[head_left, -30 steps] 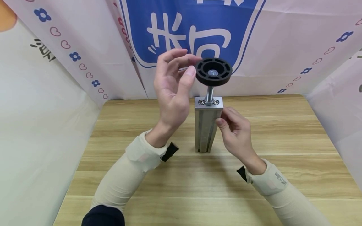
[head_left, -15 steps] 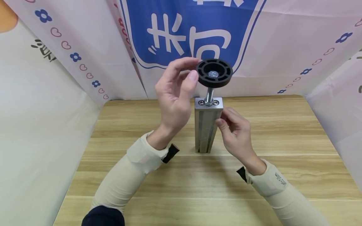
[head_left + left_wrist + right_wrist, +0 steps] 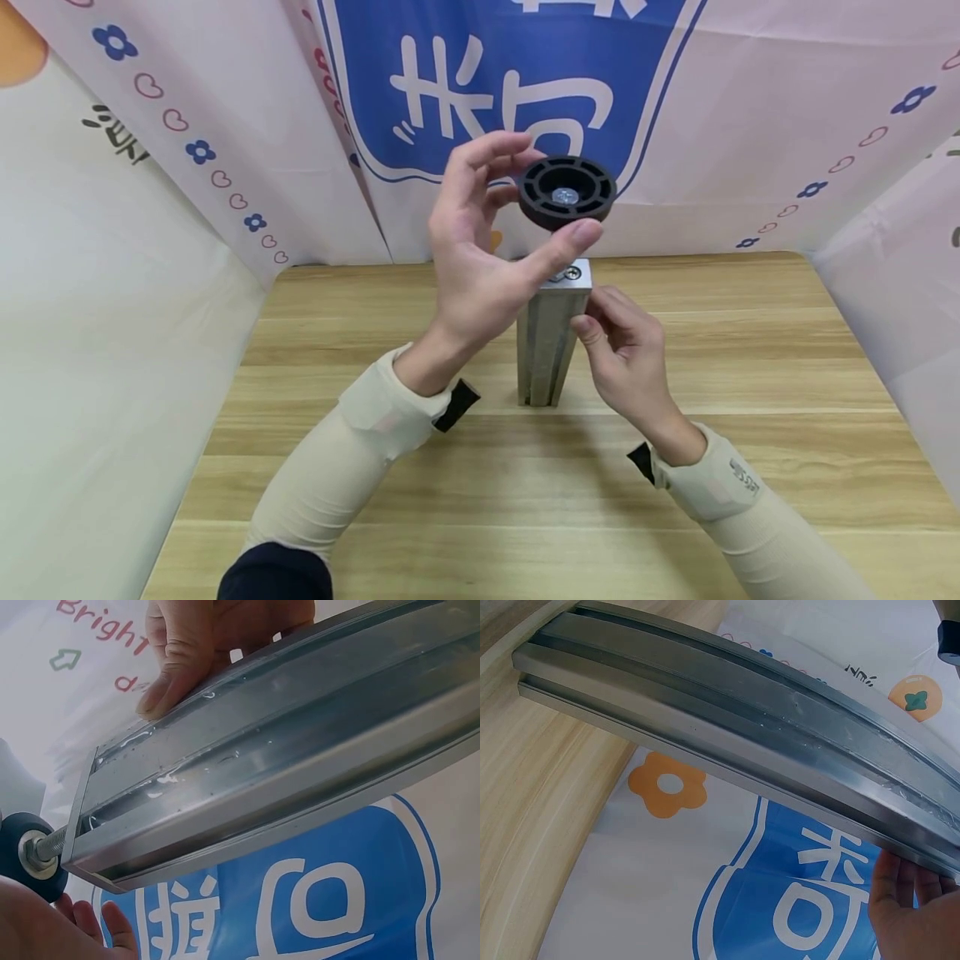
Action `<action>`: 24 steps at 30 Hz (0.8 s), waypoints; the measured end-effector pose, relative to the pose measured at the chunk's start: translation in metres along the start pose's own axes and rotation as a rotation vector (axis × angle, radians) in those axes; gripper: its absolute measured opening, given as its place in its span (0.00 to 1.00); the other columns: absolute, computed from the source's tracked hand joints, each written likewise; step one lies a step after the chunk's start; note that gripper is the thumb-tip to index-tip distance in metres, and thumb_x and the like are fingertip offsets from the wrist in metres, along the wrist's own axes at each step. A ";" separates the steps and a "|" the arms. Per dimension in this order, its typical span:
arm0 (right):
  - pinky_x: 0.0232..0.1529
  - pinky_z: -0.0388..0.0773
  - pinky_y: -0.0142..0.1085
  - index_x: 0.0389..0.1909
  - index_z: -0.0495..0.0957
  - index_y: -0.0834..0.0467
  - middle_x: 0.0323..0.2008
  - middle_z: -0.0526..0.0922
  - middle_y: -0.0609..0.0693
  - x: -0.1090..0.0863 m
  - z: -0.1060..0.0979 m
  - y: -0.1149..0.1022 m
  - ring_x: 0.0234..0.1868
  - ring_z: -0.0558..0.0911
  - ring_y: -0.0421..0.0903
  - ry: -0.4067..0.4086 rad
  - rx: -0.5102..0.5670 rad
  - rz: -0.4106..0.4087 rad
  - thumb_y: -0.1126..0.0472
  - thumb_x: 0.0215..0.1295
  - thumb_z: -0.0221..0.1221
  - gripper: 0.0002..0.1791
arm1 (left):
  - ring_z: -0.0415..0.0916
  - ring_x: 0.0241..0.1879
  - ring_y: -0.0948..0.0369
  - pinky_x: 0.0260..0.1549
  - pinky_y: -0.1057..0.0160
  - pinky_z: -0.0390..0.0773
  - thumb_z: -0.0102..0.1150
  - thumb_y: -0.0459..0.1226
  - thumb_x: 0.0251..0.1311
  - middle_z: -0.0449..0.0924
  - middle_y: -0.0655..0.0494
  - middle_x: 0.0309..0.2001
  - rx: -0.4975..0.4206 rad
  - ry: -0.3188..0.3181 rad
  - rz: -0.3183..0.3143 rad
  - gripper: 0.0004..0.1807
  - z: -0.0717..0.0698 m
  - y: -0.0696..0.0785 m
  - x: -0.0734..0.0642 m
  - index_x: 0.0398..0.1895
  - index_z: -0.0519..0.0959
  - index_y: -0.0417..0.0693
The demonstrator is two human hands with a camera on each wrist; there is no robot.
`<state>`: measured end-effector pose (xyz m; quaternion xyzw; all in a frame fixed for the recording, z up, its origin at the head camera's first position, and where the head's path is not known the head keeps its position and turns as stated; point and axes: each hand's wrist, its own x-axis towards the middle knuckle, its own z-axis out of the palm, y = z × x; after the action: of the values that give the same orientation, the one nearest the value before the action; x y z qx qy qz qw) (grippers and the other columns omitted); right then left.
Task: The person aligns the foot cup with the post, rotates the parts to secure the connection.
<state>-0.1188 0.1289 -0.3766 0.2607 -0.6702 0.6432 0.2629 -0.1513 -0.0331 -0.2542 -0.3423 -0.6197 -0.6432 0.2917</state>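
Note:
An aluminium profile (image 3: 546, 350) stands upright on the table, with a metal end plate (image 3: 582, 283) screwed on top. Above the plate sits a black round levelling foot (image 3: 531, 207) on a threaded stem (image 3: 52, 844); the left thumb hides much of the stem in the head view. My left hand (image 3: 476, 267) is spread at the foot, its thumb stretched along the front rim and its fingers loosely bent behind the left side. My right hand (image 3: 633, 354) grips the profile near its top, thumb (image 3: 161, 694) on the near face and fingers behind.
The wood-grain table (image 3: 450, 533) extends around the profile's base. A printed cloth backdrop (image 3: 720, 167) with a blue sign hangs right behind the table, and white cloth walls (image 3: 97, 317) close off the sides.
My left thumb has swept rightward from the foot's left edge along its front rim, and the fingers have spread from the rim. My right hand and the profile have stayed put.

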 end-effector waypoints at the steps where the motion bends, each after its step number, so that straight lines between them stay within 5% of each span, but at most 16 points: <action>1: 0.34 0.77 0.24 0.59 0.81 0.73 0.43 0.85 0.41 0.000 0.000 0.000 0.35 0.77 0.37 0.000 0.000 -0.001 0.56 0.73 0.61 0.25 | 0.78 0.56 0.54 0.54 0.57 0.81 0.76 0.26 0.47 0.78 0.31 0.54 -0.002 0.001 0.000 0.37 0.000 0.000 0.000 0.61 0.69 0.25; 16: 0.34 0.77 0.24 0.59 0.82 0.72 0.42 0.86 0.42 0.000 0.000 -0.002 0.35 0.78 0.37 0.011 -0.017 0.017 0.59 0.74 0.61 0.22 | 0.81 0.55 0.35 0.52 0.56 0.82 0.51 0.35 0.62 0.80 0.22 0.56 -0.163 -0.047 0.000 0.26 0.001 -0.005 0.000 0.58 0.65 0.23; 24: 0.33 0.77 0.24 0.59 0.81 0.73 0.41 0.85 0.42 0.000 0.000 -0.001 0.34 0.77 0.37 0.011 -0.007 0.012 0.57 0.73 0.62 0.24 | 0.78 0.53 0.51 0.55 0.57 0.82 0.51 0.35 0.58 0.75 0.25 0.53 -0.172 0.032 -0.071 0.26 0.001 -0.005 -0.001 0.58 0.67 0.27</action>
<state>-0.1180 0.1290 -0.3758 0.2523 -0.6726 0.6439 0.2635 -0.1544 -0.0315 -0.2582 -0.3336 -0.5693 -0.7092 0.2482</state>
